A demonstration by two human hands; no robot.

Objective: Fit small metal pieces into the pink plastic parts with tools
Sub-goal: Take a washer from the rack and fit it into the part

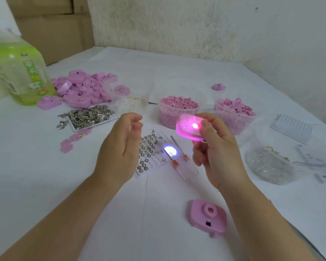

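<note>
apparently, a fitted part is being checked by its own glow

the lit pink part is pinched between the thumb and curled fingers of the right hand. it is raised above the worktop and tilted towards the camera, it seems so that the glow inside can be judged. a bright spot is thrown down onto the cell tray, which lies below and between the hands. the left hand is held just left of the part, fingers loosely curled, with nothing gripped. it is probably placed there to take the part over or to reach for the next piece.

the two thin tools are laid across the tray's right side, handles towards the near edge, where they can be taken up without a search. a second pink part is set down near, right of centre, well apart from the stock. the supplies are ranged in a far row: the heap of pink shells at far left, the metal pieces in a flat tray just in front of it, and the tub of pink bits in the middle. since the held part lights, its fitting is judged done.
</note>
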